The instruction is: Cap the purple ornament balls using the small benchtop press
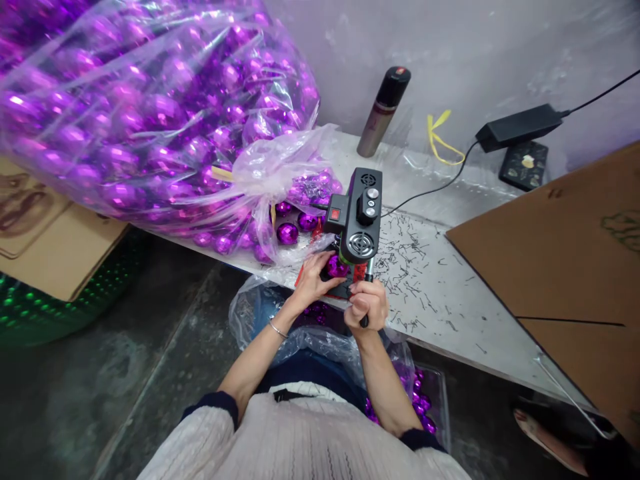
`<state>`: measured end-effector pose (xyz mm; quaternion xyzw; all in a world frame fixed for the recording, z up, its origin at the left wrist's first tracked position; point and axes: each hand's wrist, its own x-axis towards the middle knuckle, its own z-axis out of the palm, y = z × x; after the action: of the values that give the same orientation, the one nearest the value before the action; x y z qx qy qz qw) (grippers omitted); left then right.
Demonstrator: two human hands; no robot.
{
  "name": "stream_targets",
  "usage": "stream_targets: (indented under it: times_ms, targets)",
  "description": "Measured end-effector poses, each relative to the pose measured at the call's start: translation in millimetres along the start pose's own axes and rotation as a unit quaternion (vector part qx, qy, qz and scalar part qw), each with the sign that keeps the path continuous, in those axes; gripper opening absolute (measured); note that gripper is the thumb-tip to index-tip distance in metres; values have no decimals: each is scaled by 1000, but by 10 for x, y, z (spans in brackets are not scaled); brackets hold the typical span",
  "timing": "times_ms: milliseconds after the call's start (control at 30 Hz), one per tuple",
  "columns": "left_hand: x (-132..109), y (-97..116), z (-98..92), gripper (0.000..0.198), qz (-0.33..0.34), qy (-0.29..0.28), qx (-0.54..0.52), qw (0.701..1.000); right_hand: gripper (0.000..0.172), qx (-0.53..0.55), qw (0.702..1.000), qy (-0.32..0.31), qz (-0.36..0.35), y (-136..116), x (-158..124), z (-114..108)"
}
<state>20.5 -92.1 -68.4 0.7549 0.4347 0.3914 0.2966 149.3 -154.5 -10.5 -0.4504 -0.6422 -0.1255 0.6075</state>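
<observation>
A shiny purple bauble [338, 265] sits under the head of a small black bench machine [361, 213] with a red switch. My left hand [316, 280] has its thumb and fingers closed around the bauble's left side. Round the machine's black-gripped lever [369, 275], on the right, my right hand [369, 304] is wrapped. Part of the machine's base is hidden by my hands. Several loose purple baubles [287, 233] lie just left of the machine, by the knotted mouth of a clear bag.
A huge clear bag of purple baubles [150, 120] fills the left. Behind stand a dark flask [384, 112], a yellow ribbon [444, 143] and a black power adapter [520, 127]. Thin black bits [407, 260] litter the table [450, 307]; a cardboard box [555, 247] is at right.
</observation>
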Motion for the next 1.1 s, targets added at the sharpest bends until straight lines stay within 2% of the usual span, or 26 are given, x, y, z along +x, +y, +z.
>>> stream_targets:
  times_ms: [133, 300, 400, 467, 567, 667, 733, 833, 900, 933, 967, 1033, 1100]
  targets:
    - [-3, -36, 28, 66, 5, 8, -2, 1000, 21, 17, 1000, 7, -4, 40, -30, 35]
    - [38, -58, 46, 61, 5, 7, -3, 1000, 21, 16, 998, -13, -56, 67, 15, 22]
    - [28, -59, 38, 62, 21, 6, -3, 1000, 22, 16, 1000, -15, -18, 12, 154, -57]
    - [-62, -44, 21, 63, 35, 7, 3, 999, 21, 12, 999, -27, 11, -44, 274, -124]
    - [-333, 21, -40, 62, 58, 0, 32, 998, 21, 17, 999, -42, 30, -112, 403, -192]
    - [-584, 111, -180, 84, 77, -5, 67, 995, 20, 19, 999, -43, 27, -128, 393, -190]
    - [-590, 138, -320, 88, 86, 27, 85, 992, 20, 19, 999, -36, 28, -121, 336, -164]
    - [-278, 72, -542, 53, 65, 126, 128, 982, 19, 20, 999, -25, 29, -121, 277, -131]
    - [49, -22, -645, 43, -1, 182, 171, 968, 20, 15, 999, -24, 24, -134, 285, -128]
    - [207, -67, -674, 42, -46, 193, 191, 961, 21, 11, 999, -27, 20, -144, 300, -131]
    - [347, -103, -689, 43, -95, 186, 213, 954, 22, 7, 999, -30, 16, -154, 317, -135]
    - [546, -141, -686, 47, -189, 136, 255, 938, 22, 0, 999, -36, 10, -170, 345, -142]
    - [636, -144, -673, 52, -241, 73, 279, 927, 22, 2, 999, -39, 8, -177, 355, -145]
